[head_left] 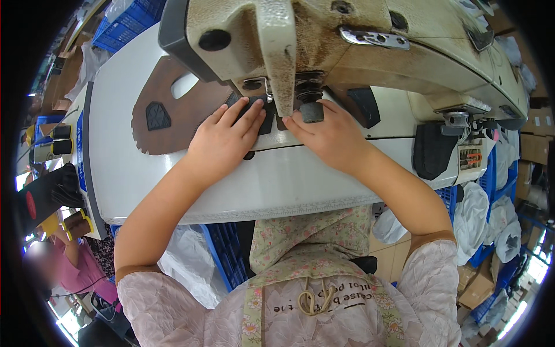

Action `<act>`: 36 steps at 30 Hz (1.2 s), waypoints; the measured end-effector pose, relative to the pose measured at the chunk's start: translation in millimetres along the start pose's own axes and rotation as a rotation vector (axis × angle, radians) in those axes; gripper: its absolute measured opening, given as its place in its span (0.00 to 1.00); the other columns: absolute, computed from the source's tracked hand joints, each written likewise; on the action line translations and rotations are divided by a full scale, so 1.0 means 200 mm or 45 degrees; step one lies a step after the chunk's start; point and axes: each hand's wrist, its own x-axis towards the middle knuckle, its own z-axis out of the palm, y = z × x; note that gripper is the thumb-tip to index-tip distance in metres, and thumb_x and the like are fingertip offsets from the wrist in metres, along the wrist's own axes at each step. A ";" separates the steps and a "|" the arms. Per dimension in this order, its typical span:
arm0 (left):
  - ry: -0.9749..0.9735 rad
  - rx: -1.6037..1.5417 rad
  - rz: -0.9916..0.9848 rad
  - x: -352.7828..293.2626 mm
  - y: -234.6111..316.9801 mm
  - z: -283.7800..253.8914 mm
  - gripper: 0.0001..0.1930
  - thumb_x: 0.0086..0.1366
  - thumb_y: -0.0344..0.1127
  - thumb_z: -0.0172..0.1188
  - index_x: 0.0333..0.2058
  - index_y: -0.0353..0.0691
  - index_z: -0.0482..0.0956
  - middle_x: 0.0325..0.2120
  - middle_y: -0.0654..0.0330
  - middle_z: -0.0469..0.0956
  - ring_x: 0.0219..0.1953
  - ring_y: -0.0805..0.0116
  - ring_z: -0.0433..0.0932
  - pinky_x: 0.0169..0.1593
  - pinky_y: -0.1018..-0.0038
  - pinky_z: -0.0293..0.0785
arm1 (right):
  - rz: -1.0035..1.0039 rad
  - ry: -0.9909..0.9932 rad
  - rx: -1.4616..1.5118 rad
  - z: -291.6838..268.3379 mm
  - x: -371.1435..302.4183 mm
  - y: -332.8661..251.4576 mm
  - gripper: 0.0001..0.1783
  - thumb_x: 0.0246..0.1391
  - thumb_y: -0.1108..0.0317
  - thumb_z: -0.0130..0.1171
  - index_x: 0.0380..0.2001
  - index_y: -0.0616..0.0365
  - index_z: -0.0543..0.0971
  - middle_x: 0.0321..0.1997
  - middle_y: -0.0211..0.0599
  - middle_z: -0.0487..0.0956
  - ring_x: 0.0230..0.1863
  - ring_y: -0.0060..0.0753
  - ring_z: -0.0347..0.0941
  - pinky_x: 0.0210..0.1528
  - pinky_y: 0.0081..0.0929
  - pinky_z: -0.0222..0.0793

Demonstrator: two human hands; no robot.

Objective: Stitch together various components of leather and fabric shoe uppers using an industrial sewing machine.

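A brown leather-like panel (173,115) with a rounded cutout lies under the head of the sewing machine (324,34). One black patch (158,116) sits on its left part, and another black piece (365,107) shows to the right. My left hand (225,136) lies flat beside the needle area, fingers stretched over the panel and a dark patch (267,120) there. Across from it, my right hand (332,136) rests on the work with fingers extended; a dark round knob (312,113) partly hides them. The stitching point is mostly covered by the machine and my fingers.
The white machine table (191,199) has a ruler strip along its near edge. A black fabric piece (433,151) lies at the right. Blue crates (225,254), white bags and boxes stand around. Thread spools (60,140) and a person in pink (87,266) are at the left.
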 end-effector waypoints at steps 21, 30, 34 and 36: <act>0.022 0.144 -0.087 0.03 0.07 0.03 0.27 0.53 0.32 0.58 0.54 0.34 0.77 0.59 0.56 0.73 0.49 0.59 0.76 0.54 0.66 0.77 | 0.023 -0.065 0.051 0.00 -0.01 0.01 0.15 0.52 0.69 0.59 0.44 0.58 0.82 0.42 0.32 0.79 0.39 0.42 0.75 0.42 0.35 0.74; 0.038 0.063 -0.162 0.06 0.09 0.02 0.26 0.54 0.32 0.58 0.54 0.35 0.77 0.51 0.58 0.75 0.49 0.60 0.75 0.49 0.69 0.79 | 0.093 -0.030 0.051 0.00 0.00 0.01 0.15 0.52 0.69 0.59 0.43 0.56 0.82 0.40 0.31 0.78 0.40 0.40 0.75 0.42 0.34 0.74; 0.047 -0.010 -0.206 0.07 0.09 0.01 0.26 0.55 0.31 0.58 0.55 0.36 0.77 0.45 0.58 0.75 0.49 0.60 0.75 0.46 0.70 0.79 | 0.125 0.022 0.042 0.00 0.01 0.00 0.07 0.49 0.68 0.60 0.32 0.56 0.83 0.33 0.27 0.78 0.43 0.32 0.72 0.46 0.30 0.74; 0.064 -0.031 -0.218 0.07 0.09 0.00 0.25 0.55 0.31 0.58 0.55 0.36 0.78 0.44 0.59 0.75 0.49 0.60 0.75 0.46 0.69 0.78 | 0.135 0.017 0.043 0.01 0.01 0.00 0.07 0.49 0.68 0.60 0.32 0.56 0.83 0.33 0.27 0.78 0.43 0.32 0.72 0.46 0.30 0.74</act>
